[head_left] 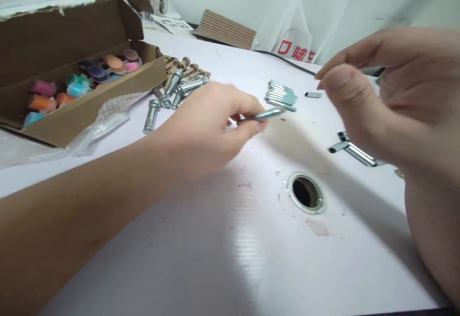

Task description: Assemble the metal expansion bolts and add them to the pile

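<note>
My left hand point(219, 124) pinches a silvery threaded rod point(268, 114) between thumb and fingertips, its far end pointing right. Just beyond that end, several similar rods point(281, 95) lie side by side on the table. At the right, my right hand point(395, 95) is raised above the table, slightly blurred, its fingers stretched out and nothing visible in them. Several short metal tubes point(359, 154) lie below it, partly hidden by the hand. One more small tube point(313, 95) lies alone between the rods and that hand.
An open cardboard box point(108, 98) with several small colored paint pots stands at the left, bubble wrap point(118, 107) beside it. Several expansion bolts point(176, 84) are piled behind my left hand. A round hole with a rim point(321, 206) is set in the white table point(201, 258). Corrugated cardboard point(224, 29) lies at the back.
</note>
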A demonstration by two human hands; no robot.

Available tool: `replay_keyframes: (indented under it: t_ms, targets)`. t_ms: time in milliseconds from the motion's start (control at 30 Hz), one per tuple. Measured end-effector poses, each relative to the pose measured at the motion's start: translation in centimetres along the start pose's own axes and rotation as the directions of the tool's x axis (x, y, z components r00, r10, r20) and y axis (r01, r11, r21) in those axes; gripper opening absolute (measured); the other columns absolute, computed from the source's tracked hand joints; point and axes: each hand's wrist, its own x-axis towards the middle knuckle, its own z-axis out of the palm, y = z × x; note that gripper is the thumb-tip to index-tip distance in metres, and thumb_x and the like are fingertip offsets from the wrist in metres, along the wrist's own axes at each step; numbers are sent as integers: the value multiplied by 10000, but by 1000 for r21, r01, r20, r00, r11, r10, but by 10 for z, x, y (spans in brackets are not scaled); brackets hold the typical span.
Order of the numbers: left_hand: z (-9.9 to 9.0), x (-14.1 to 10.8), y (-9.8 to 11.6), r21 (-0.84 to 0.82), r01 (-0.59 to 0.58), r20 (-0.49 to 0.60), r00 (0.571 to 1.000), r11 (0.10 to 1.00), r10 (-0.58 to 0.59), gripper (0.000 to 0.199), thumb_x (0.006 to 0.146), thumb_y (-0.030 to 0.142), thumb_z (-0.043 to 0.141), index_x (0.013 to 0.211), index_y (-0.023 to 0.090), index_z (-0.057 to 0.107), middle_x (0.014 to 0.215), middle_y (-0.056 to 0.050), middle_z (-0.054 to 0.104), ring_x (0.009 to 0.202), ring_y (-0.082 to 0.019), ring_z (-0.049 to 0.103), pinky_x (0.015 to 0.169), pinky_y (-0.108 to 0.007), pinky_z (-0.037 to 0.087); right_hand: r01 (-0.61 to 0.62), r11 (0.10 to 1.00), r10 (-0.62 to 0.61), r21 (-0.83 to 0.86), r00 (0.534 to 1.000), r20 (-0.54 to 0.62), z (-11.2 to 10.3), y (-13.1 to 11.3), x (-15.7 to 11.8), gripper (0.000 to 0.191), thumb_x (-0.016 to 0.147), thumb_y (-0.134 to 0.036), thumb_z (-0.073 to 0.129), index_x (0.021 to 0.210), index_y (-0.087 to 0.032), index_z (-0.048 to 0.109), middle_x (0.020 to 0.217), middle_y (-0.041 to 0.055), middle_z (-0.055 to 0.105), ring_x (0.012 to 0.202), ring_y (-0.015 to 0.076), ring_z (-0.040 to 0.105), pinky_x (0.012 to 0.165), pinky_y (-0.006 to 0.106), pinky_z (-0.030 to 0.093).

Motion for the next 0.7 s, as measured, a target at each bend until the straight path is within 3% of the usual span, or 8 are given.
replay_keyframes:
  t_ms: [67,100,200,267,367,467,533,700]
  targets:
    - [-2,2,-4,-106,110,-5,994,988,-111,216,961,362,669,921,227,833,942,-10,774,811,-177,641,785,-325,505,-204,975,206,-87,979,8,-16,20,5,421,970,-579,619,1018,-194,781,746,70,622,686,110,553,690,342,390]
    - [-3,3,-5,-153,144,-10,989,978,-147,185,940,340,692,940,219,832,953,-10,785,828,-174,656,808,-315,518,-346,928,350,-138,937,8,-22,31,6,364,979,-534,629,1030,-208,782,716,54,597,641,94,509,671,345,390]
    - [-5,6,-8,-231,201,-3,978,952,-207,135,869,289,754,945,193,811,900,-16,780,843,-165,680,824,-277,536,-692,650,738,-314,673,48,-31,62,11,266,1014,-483,627,1022,-249,752,709,33,576,616,102,476,645,364,397]
    - [-5,7,-8,-211,263,48,965,941,-259,133,848,311,772,898,189,791,793,-4,744,743,-146,649,731,-257,518,-683,595,790,-425,595,148,-27,81,13,257,1021,-482,638,997,-244,730,735,39,606,645,121,497,670,380,415]
    - [-5,7,-8,-117,326,105,943,938,-315,161,847,356,771,824,197,779,716,9,722,658,-127,604,649,-247,472,-575,673,735,-465,590,335,-17,104,14,250,988,-489,714,1014,-242,741,825,42,683,706,141,541,699,378,431]
    - [-5,8,-8,-63,329,125,939,942,-320,186,853,381,760,801,205,790,766,9,767,668,-130,620,696,-258,505,-539,703,709,-463,583,398,-13,115,13,288,949,-532,759,1050,-263,757,947,30,731,783,154,579,712,370,441]
    - [-5,8,-9,-55,313,134,943,948,-304,163,844,364,764,825,207,804,829,0,799,710,-146,658,756,-276,543,-565,644,759,-515,552,344,-14,115,14,340,922,-569,764,1065,-260,767,1036,50,737,836,170,596,728,384,442]
    - [-4,8,-8,-71,296,146,948,953,-284,125,835,316,774,853,197,806,908,-31,823,834,-182,731,867,-294,579,-725,349,916,-594,398,53,-11,125,23,462,892,-605,717,979,-152,743,1091,173,718,1048,277,664,750,451,407]
